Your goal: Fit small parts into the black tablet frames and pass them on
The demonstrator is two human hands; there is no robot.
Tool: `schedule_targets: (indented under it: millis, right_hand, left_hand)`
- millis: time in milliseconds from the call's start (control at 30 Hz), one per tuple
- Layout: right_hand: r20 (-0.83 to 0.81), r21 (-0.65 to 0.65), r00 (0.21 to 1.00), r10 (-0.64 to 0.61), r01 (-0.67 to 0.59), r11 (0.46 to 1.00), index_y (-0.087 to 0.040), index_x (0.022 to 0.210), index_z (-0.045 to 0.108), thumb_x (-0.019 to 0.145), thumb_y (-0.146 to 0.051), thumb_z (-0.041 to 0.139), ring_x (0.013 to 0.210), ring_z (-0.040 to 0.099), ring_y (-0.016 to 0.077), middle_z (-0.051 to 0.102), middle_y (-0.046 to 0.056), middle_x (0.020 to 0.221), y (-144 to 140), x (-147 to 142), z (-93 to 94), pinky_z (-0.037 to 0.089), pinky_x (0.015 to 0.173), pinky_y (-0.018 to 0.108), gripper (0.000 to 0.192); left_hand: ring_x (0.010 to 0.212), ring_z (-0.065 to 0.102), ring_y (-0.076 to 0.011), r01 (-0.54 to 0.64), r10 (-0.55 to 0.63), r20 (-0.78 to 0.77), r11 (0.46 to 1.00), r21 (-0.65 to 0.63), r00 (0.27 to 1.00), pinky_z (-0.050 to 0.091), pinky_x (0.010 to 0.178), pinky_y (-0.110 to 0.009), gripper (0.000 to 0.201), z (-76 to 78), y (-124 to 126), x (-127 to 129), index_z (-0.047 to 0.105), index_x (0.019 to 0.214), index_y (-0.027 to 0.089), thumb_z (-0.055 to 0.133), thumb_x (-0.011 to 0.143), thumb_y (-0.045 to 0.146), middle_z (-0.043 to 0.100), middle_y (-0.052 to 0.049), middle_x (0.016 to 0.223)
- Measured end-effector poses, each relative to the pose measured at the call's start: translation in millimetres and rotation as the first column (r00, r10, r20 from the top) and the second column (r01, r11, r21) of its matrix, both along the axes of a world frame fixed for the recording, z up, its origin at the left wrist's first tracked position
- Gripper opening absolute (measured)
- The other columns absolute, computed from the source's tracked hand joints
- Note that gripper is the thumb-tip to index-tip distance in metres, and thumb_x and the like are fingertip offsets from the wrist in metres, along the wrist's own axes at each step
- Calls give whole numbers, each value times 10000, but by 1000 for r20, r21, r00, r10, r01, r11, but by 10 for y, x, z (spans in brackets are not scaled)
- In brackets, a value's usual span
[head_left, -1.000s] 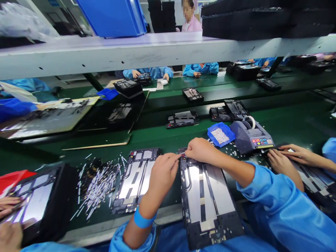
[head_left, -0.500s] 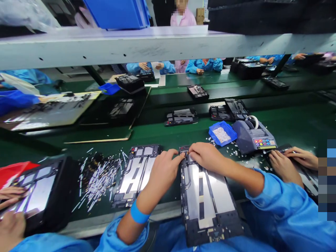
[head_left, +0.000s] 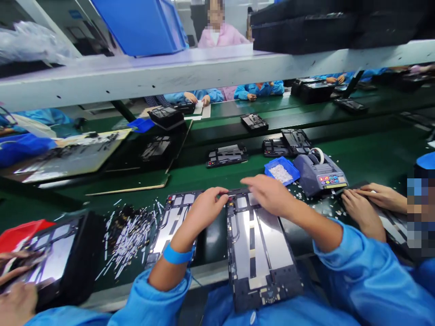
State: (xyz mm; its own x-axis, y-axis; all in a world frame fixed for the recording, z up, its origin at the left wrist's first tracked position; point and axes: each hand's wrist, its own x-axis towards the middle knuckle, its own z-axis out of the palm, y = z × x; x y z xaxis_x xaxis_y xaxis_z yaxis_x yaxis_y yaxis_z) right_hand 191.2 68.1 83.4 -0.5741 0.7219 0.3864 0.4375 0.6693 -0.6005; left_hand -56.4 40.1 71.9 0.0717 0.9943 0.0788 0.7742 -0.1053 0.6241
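The tablet frame [head_left: 258, 246] lies flat on the near edge of the green worktop [head_left: 374, 156], straight ahead of the person and reaching down toward the lap. Its two silver plates and the dark boards at its near end look already in place; the work now sits at the far end of it. There the left hand [head_left: 204, 210] rests on the far left corner, its grip pressed together with thumb against forefinger, though whether it pinches some small part I cannot tell. The right hand [head_left: 270, 194] is above the far right corner, blurred, its fingers spread and holding nothing visible. A second frame [head_left: 170, 222] lies just left of the first, partly under the left forearm, so at least one more piece looks to be waiting.

Beyond the right hand stands a small blue tray [head_left: 282, 170] holding a heap of small white bits; more of them lie loose around it. Just right of it is a grey tape dispenser [head_left: 319, 174]. On the shelf [head_left: 170, 74] above sits a large blue bin [head_left: 142, 25], contents hidden.
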Motion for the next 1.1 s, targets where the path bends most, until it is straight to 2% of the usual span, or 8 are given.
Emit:
schedule_targets:
  millis: [67,167,267,367,633,833,1000,1100]
  right_hand:
    - [-328,-220,888,-321,258,941,-202,1124,710,1006,-264,516,826,642,171,710,46,932,-95,287,-84,500,740,277,236]
    - [-544,-580,513,-664,342,740,-197,890,652,903,-407,639,545,537,116,619,-22,687,-283,755,-456,395,487,217,210]
    - [-483,-825,116,-868,270,496,-206,759,545,734,-458,781,442,446,73,549,-68,602,-403,1192,-921,305,394,178,347]
    - [-392,-898,-46,-919,235,371,-204,783,532,702,-461,818,409,451,67,552,-73,594,-377,1541,-1187,303,368,160,393]
    - [-388,-916,-72,-919,137,376,-186,799,536,811,-335,773,421,493,67,597,-40,603,51,1824,-1123,328,364,144,280]
    - [-466,-877,-50,-883,160,454,-195,779,545,704,-342,827,481,527,65,609,-51,632,-246,1505,-1055,338,390,132,327]
    - [-645,-686,343,-682,131,715,-182,815,656,796,-412,772,536,575,91,709,12,748,-482,856,-592,409,455,180,259]
    - [-642,-590,564,-520,70,805,-179,813,681,866,-387,710,567,602,108,725,20,754,-506,434,-277,440,507,201,217]
  left_hand:
    - [872,721,-262,-8,15,80,996,-87,997,549,788,-368,292,-30,80,22,719,985,203,591,833,418,781,-77,949]
    - [768,702,-252,-10,30,155,992,-128,987,535,709,-344,324,-97,194,-1,665,855,207,620,738,506,749,-49,810]
    - [739,682,-250,-3,23,152,992,-130,988,524,683,-336,403,-182,313,-77,658,844,220,648,682,588,729,-30,774]
    - [730,677,-256,12,8,129,988,-155,992,517,672,-340,448,-220,393,-126,668,881,225,662,661,615,727,-26,768]
    - [857,697,-289,-109,122,118,988,-112,985,520,737,-371,485,23,253,-49,682,972,236,627,707,639,775,-23,873]
    - [806,680,-271,-268,269,172,963,-27,948,525,707,-365,426,215,-49,26,672,939,284,619,739,657,746,27,809]
    - [778,669,-245,-110,107,336,994,-8,936,542,716,-350,365,426,-262,491,709,924,239,653,729,542,744,-32,842]
    - [829,678,-228,64,-18,515,995,-72,857,537,732,-329,331,486,-273,815,716,999,212,672,764,440,749,-58,921]
